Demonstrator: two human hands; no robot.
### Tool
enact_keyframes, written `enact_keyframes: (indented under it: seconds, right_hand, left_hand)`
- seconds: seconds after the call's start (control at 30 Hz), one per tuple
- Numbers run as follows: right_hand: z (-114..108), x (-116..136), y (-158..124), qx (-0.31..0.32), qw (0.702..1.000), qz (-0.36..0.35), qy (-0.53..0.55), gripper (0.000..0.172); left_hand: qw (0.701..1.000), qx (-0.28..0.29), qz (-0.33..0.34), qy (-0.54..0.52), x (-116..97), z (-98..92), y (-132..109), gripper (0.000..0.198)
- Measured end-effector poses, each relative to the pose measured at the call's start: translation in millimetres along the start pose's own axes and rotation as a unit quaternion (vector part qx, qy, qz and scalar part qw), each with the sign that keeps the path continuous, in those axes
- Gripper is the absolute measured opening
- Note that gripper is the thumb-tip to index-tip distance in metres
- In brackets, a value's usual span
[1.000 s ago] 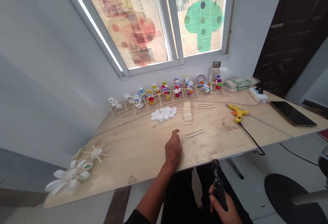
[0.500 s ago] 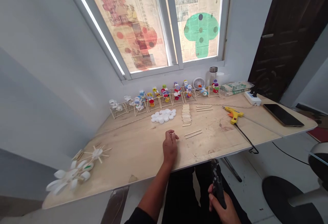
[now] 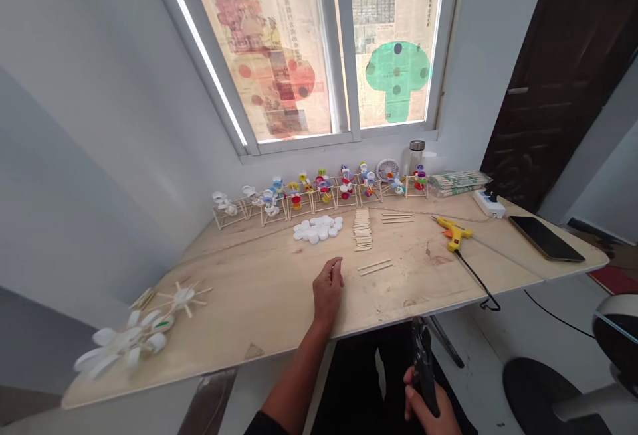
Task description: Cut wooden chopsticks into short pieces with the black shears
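Black hand tool (image 3: 423, 362) sits below the tabletop's (image 3: 264, 279) front edge, above the person's lap, the right hand's (image 3: 445, 415) grip clamped round its handle. Its head points up and away, probably to keep it clear of the body. The left hand (image 3: 327, 291) rests on the tabletop with curled fingers, perhaps for support; I cannot tell whether its grip is together on something small. Just beside it lie two loose sticks (image 3: 375, 267), apart from the stick pile (image 3: 362, 230), whose side-by-side layout likely prevents rolling. White caps (image 3: 319, 229) are bunched left of that pile. Farther right, the yellow glue gun (image 3: 452, 232) lies with its nozzle facing away from the person, presumably for safety.
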State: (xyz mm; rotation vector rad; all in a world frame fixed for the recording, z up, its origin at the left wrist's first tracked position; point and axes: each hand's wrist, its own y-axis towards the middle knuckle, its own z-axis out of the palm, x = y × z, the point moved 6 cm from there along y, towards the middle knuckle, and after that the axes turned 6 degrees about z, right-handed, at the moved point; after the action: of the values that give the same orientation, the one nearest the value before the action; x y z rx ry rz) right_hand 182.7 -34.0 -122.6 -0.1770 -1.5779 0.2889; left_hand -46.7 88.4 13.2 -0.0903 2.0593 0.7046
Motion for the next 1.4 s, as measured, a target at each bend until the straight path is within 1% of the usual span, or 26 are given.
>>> enact_keyframes:
  seconds: [0.13,0.23,0.3,0.43,0.5,0.67,0.77,0.87,1.0,1.17,1.4]
  right_hand:
    - [1.3,9.8,-2.5,0.019,0.999,-0.004,-0.025,0.047]
    - [0.5,18.1,-7.6,0.037,0.998,-0.007,-0.042,0.042]
    - [-1.6,24.2,-11.9,0.037,0.998,-0.017,-0.046,0.038]
    - [-5.3,42.8,-19.6,0.044,0.998,-0.017,-0.051,0.034]
    - [-7.1,61.7,-22.4,0.043,0.997,-0.025,-0.052,0.032]
    - [-9.6,121.1,-20.1,0.034,0.997,-0.05,-0.054,0.027]
    - [-7.8,143.4,-10.2,0.025,0.996,-0.054,-0.064,0.022]
    - [-0.3,146.3,0.4,0.038,0.998,-0.023,-0.052,0.022]
    - [9.1,140.1,3.1,0.051,0.998,0.01,-0.045,0.031]
    - [11.8,137.7,-11.8,0.059,0.997,0.038,-0.036,0.041]
    - [7.4,143.7,-36.9,0.087,0.995,0.041,0.013,0.039]
  left_hand:
    - [1.0,-0.003,-0.002,0.024,1.5,1.0,-1.2,0.032]
    - [1.0,-0.002,0.0,0.024,1.9,1.6,-1.0,0.032]
    - [1.0,0.003,0.003,0.016,1.8,2.0,-0.4,0.032]
    - [1.0,0.011,0.007,-0.003,1.9,2.7,0.6,0.023]
    - [1.0,0.017,0.006,-0.009,1.8,3.5,0.8,0.022]
    - [0.999,0.029,0.01,-0.022,0.2,5.0,1.0,0.027]
    - [0.999,0.031,0.013,-0.026,-0.2,5.5,0.5,0.028]
    - [0.999,0.031,0.011,-0.034,0.9,6.2,-0.3,0.027]
    - [0.999,0.024,0.002,-0.047,3.8,7.1,-0.2,0.026]
    - [0.998,0.022,-0.006,-0.058,6.0,8.3,1.0,0.022]
    - [0.997,0.025,-0.019,-0.071,7.0,8.9,0.6,0.02]
